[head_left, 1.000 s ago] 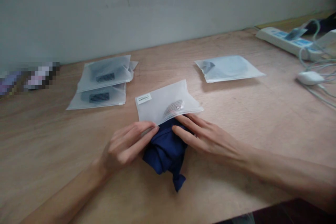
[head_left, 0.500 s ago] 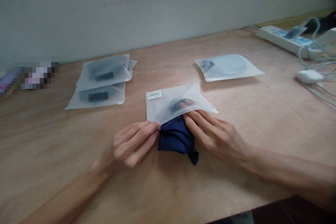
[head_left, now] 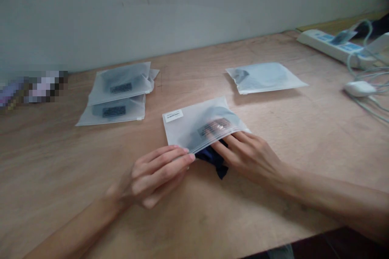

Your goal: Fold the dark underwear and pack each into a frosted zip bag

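A frosted zip bag lies at the middle of the table, its mouth toward me, with a white barcode label at its upper left and a dark printed patch. At the mouth's left end, my left hand pinches the edge between thumb and fingers. My right hand has its fingers inside the mouth, on a folded navy cloth. Most of the cloth is in the bag, showing dimly through the plastic; a bunched end with a small tail sticks out below. The right fingertips show only faintly.
Filled frosted bags overlap at the back left. One more filled bag lies at the back right. Along the right edge are a white power strip, tangled cables and a white charger. Pixelated items sit far left.
The navy cloth has gone deeper into the bag, and less of it sticks out. My right fingers have followed it in. My left hand and the bag's left edge have shifted slightly toward me.
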A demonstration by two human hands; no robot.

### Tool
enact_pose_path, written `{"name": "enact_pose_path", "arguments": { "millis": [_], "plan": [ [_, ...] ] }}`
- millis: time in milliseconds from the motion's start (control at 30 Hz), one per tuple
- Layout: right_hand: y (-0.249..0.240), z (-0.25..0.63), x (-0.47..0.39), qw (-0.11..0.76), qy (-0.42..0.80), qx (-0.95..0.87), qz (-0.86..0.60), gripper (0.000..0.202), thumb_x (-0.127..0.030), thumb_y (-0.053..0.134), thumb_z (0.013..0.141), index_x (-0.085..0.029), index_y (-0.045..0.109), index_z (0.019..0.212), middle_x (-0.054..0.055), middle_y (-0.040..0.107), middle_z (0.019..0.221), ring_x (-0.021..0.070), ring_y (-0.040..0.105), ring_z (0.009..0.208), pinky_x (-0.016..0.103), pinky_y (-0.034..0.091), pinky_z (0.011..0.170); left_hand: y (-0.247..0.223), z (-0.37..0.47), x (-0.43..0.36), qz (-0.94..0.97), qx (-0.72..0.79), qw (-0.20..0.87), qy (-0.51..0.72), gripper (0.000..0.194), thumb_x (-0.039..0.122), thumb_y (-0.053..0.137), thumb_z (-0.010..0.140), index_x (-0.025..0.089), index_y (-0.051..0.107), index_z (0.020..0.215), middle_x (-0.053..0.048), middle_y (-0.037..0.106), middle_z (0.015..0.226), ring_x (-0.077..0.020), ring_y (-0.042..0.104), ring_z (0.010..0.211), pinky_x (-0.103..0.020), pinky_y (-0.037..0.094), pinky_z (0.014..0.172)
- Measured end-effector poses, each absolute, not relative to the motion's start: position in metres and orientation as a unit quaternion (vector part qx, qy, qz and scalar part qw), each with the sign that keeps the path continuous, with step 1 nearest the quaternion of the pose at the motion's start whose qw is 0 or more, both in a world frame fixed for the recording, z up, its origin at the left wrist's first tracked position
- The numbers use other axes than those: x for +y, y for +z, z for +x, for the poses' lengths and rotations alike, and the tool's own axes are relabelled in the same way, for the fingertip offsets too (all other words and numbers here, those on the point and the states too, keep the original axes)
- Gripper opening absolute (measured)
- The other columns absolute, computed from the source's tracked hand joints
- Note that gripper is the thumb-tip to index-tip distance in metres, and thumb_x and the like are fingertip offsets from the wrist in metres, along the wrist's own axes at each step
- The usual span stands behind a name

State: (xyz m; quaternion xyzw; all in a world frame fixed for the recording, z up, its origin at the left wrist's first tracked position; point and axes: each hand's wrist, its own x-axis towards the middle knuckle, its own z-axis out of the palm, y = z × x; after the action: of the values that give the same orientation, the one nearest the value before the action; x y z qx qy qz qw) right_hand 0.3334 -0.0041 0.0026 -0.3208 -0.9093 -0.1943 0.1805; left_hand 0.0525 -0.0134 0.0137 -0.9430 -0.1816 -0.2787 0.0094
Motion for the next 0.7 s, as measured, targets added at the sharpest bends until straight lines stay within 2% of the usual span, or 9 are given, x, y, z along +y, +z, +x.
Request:
{"name": "enact_pose_path", "arguments": {
  "millis": [133,200,300,400,500,600,700],
  "plan": [
    [0.004,0.334,-0.001,0.192,-0.193,-0.912,-0.307,0.032,-0.007,0.039,0.099,-0.009,0.062,0.121,0.011,0.074,0.099,0.0224,0.066,0.076,0.034,0.049,0.066,0.018,0.053,-0.012,-0.954,-0.156,0.083,-0.241,0.021,0.007,0.056,0.098,0.008,0.068,0.115,-0.011,0.072,0.124,-0.0238,0.063,0.128,-0.035,0.060,0.105],
    [0.004,0.336,0.001,0.210,-0.171,-0.925,-0.267,0.031,-0.009,0.037,0.101,-0.009,0.061,0.120,0.011,0.074,0.102,0.0213,0.067,0.079,0.032,0.050,0.068,0.017,0.052,-0.011,-0.949,-0.150,0.118,-0.252,0.019,0.006,0.060,0.095,0.010,0.070,0.111,-0.010,0.074,0.116,-0.0248,0.066,0.123,-0.036,0.062,0.100],
    [0.003,0.337,0.002,0.213,-0.151,-0.941,-0.214,0.027,-0.011,0.039,0.102,-0.012,0.061,0.118,0.011,0.074,0.110,0.0214,0.068,0.085,0.032,0.052,0.069,0.011,0.049,-0.010,-0.937,-0.163,0.117,-0.287,0.017,0.007,0.063,0.095,0.011,0.070,0.110,-0.007,0.075,0.100,-0.0223,0.070,0.113,-0.035,0.063,0.096],
    [0.002,0.335,-0.001,0.213,-0.167,-0.931,-0.245,0.024,-0.012,0.045,0.100,-0.014,0.062,0.116,0.014,0.073,0.115,0.0234,0.070,0.085,0.033,0.052,0.068,0.008,0.048,-0.011,-0.933,-0.146,0.118,-0.308,0.017,0.009,0.064,0.095,0.013,0.071,0.110,-0.004,0.076,0.093,-0.0193,0.073,0.105,-0.034,0.063,0.096],
    [0.000,0.334,-0.003,0.221,-0.171,-0.914,-0.293,0.024,-0.011,0.047,0.099,-0.010,0.062,0.117,0.018,0.072,0.115,0.0254,0.069,0.086,0.035,0.053,0.070,0.011,0.048,-0.013,-0.941,-0.146,0.112,-0.283,0.017,0.008,0.064,0.094,0.012,0.071,0.109,-0.004,0.077,0.093,-0.0176,0.074,0.098,-0.034,0.063,0.095],
    [-0.002,0.334,-0.001,0.228,-0.127,-0.927,-0.269,0.028,-0.012,0.048,0.098,-0.006,0.060,0.123,0.017,0.071,0.114,0.0244,0.068,0.089,0.034,0.054,0.073,0.013,0.047,-0.012,-0.942,-0.164,0.111,-0.272,0.016,0.010,0.061,0.097,0.014,0.071,0.109,-0.003,0.077,0.097,-0.0164,0.073,0.100,-0.034,0.062,0.095],
    [-0.004,0.336,0.001,0.218,-0.072,-0.945,-0.233,0.021,-0.015,0.051,0.098,-0.009,0.063,0.114,0.014,0.072,0.111,0.0229,0.066,0.086,0.034,0.054,0.071,0.010,0.044,-0.011,-0.934,-0.167,0.118,-0.294,0.018,0.011,0.057,0.099,0.014,0.071,0.110,-0.002,0.077,0.098,-0.0160,0.072,0.103,-0.033,0.060,0.096]
  ]
}}
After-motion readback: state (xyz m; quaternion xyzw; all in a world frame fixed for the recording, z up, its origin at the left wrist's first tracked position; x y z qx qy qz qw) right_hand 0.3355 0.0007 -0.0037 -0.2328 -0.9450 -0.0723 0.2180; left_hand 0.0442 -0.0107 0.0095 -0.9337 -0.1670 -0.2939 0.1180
